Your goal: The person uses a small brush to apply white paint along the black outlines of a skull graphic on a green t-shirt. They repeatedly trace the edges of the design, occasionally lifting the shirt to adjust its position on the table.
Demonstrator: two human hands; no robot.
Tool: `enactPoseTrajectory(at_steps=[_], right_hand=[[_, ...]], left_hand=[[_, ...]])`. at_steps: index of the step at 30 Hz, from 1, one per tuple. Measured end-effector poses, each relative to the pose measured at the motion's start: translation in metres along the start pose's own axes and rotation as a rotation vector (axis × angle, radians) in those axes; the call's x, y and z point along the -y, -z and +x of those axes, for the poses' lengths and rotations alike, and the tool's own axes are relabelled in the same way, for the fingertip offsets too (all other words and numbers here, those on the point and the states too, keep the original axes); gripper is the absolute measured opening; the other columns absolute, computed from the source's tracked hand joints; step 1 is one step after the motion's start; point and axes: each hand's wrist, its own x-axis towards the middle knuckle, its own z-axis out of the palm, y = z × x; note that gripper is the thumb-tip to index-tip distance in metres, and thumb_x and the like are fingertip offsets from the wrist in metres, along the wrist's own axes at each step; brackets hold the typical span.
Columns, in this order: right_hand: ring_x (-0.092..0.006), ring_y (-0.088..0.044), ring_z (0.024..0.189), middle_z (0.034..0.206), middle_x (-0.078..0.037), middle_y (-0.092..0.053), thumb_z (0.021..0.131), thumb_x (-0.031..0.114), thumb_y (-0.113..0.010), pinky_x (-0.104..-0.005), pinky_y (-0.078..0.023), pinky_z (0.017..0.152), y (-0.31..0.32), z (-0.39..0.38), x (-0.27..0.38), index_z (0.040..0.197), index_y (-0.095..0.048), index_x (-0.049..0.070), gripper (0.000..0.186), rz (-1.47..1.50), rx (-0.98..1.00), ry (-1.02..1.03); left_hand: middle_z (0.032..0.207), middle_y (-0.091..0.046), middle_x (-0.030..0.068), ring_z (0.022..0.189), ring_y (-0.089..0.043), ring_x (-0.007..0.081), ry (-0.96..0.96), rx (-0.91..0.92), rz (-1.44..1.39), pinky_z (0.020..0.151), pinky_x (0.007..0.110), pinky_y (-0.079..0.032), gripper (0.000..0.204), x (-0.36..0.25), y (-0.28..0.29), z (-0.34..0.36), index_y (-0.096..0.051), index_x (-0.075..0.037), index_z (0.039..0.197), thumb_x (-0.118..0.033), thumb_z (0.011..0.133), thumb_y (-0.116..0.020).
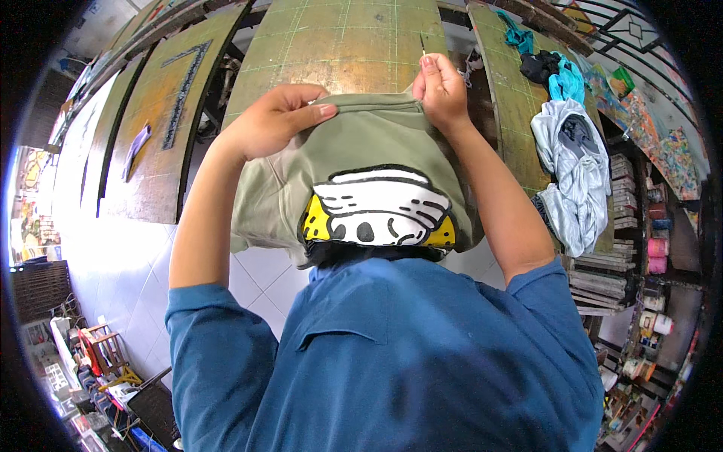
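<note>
An olive-green printed shirt [361,139] hangs over the near edge of the middle board, in front of my body. Its print is a black, white and yellow cartoon figure, partly folded under at the bottom. My left hand [282,117] is closed on the shirt's upper edge, pinching the fabric between thumb and fingers. At the other end of that edge, my right hand [444,87] is closed too. A thin, dark-tipped tool [423,47] sticks up from between its thumb and fingers; its exact kind is too small to tell. The edge is stretched between both hands.
The middle board [324,45] carries green grid lines. Another board [162,98] stands left, with a dark angled strip and a small purple cloth [137,151]. Light-grey fabric [576,181] and teal and black cloths lie on the right board [520,143]. Shelves [640,301] line the right.
</note>
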Motion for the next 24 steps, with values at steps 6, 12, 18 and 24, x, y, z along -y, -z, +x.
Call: enactPoseTrajectory(at_steps=[6, 12, 18, 24], right_hand=[[-0.007, -0.047, 0.049, 0.055, 0.001, -0.051, 0.099, 0.02, -0.044, -0.0252, -0.039, 0.048, 0.001, 0.001, 0.041, 0.089, -0.055, 0.002, 0.023, 0.123, -0.168, 0.125], [-0.0047, -0.04, 0.047, 0.055, 0.001, -0.048, 0.1, 0.021, -0.045, -0.0223, -0.033, 0.046, -0.011, -0.01, 0.095, 0.089, -0.057, 0.002, 0.025, 0.017, -0.035, 0.173], [-0.0299, -0.06, 0.067, 0.071, -0.021, -0.058, 0.095, 0.021, -0.047, -0.0396, -0.043, 0.062, -0.02, -0.01, 0.118, 0.086, -0.056, -0.001, 0.025, -0.286, -0.096, 0.207], [-0.0374, -0.058, 0.071, 0.074, -0.022, -0.058, 0.095, 0.019, -0.047, -0.0404, -0.044, 0.063, -0.014, 0.016, 0.09, 0.086, -0.055, -0.001, 0.023, -0.298, -0.21, 0.319]], left_hand=[[0.059, -0.047, -0.0089, 0.053, -0.038, 0.0015, -0.014, -0.157, 0.04, 0.048, 0.02, -0.028, 0.024, -0.022, -0.021, -0.053, -0.062, -0.006, 0.083, -0.025, 0.095, -0.058], [0.063, -0.055, -0.0058, 0.056, -0.044, 0.0017, 0.016, -0.253, 0.084, 0.049, 0.021, -0.035, 0.027, -0.026, -0.026, -0.11, -0.068, 0.0, 0.082, -0.026, 0.088, -0.068], [0.073, -0.065, -0.0027, 0.061, -0.052, 0.0042, 0.048, -0.323, -0.037, 0.053, 0.021, -0.039, 0.03, -0.002, -0.028, -0.091, -0.072, -0.001, 0.093, -0.029, 0.082, -0.074], [0.078, -0.063, -0.0036, 0.067, -0.053, 0.0033, 0.056, -0.055, -0.139, 0.06, 0.019, -0.039, 0.023, 0.021, 0.016, -0.032, -0.068, -0.004, 0.102, -0.019, 0.085, -0.07]])
